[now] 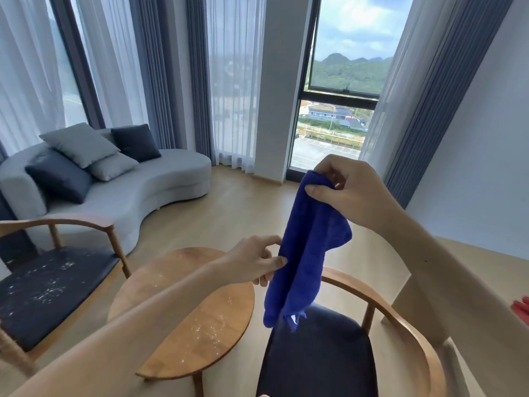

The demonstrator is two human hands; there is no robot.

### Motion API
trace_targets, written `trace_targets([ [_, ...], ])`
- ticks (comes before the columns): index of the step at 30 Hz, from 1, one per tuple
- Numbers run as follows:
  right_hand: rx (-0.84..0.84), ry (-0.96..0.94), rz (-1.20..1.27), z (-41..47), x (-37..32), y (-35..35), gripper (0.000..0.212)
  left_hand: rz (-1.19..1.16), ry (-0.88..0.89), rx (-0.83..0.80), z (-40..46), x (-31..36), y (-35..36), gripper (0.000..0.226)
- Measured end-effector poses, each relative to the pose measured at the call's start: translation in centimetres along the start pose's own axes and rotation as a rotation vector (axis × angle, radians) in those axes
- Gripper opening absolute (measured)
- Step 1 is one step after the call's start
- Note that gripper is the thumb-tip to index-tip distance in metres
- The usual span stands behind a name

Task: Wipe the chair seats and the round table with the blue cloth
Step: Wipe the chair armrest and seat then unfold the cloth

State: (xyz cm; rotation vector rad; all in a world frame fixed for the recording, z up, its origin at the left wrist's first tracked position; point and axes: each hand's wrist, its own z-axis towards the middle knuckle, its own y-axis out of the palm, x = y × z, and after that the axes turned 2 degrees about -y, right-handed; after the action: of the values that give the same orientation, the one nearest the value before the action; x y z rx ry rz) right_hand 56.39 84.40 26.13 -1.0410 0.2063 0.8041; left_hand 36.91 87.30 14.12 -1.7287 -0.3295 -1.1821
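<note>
The blue cloth (303, 253) hangs in the air above the right chair. My right hand (346, 190) pinches its top end. My left hand (257, 262) pinches its left edge about halfway down. The round wooden table (186, 316) stands below my left arm, with white specks scattered on its top. The left chair (51, 293) has a dark seat covered in white specks. The right chair (323, 353) has a dark seat that looks free of specks, under the cloth's lower end.
A grey curved sofa (128, 190) with several cushions stands at the back left. Tall windows with sheer and blue curtains (234, 81) line the far wall. A light wooden counter (458, 267) sits at the right, with something red (522, 309) at the frame edge.
</note>
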Motion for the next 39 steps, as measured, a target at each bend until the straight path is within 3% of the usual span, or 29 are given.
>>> trace_targets([
  [7,0.001,0.048,-0.020,-1.1,2.3,-1.7,0.008,-0.077,-0.044,0.084,0.7,0.3,-2.0,0.032],
  [10,-0.085,0.082,-0.050,-2.0,4.0,-2.4,0.014,0.093,-0.049,0.103,0.4,1.0,-4.1,0.031],
  [15,-0.270,0.118,-0.118,-3.7,5.7,-1.5,0.015,0.484,0.026,0.065,0.1,2.8,-6.3,0.007],
  [19,-0.348,0.130,-0.137,-4.1,5.7,0.1,0.011,0.631,0.080,0.065,-0.1,3.5,-7.2,0.010],
  [23,-0.432,0.150,-0.150,-4.3,5.4,1.5,0.012,0.630,0.117,0.021,-0.5,3.8,-7.7,0.005],
  [29,-0.535,0.130,-0.180,-5.0,5.7,3.3,0.020,0.493,0.260,0.018,-1.4,4.3,-6.8,0.014],
  [34,-0.503,0.139,-0.159,-5.9,7.3,4.2,0.012,0.502,0.355,0.025,-1.8,5.2,-6.3,0.045],
  [37,-0.567,0.182,-0.027,-6.7,8.0,5.0,0.013,0.530,0.372,0.042,-1.9,5.4,-6.3,0.034],
  [39,-0.633,0.222,0.079,-7.2,8.3,5.5,0.014,0.615,0.355,0.032,-1.9,5.3,-6.4,0.013],
])
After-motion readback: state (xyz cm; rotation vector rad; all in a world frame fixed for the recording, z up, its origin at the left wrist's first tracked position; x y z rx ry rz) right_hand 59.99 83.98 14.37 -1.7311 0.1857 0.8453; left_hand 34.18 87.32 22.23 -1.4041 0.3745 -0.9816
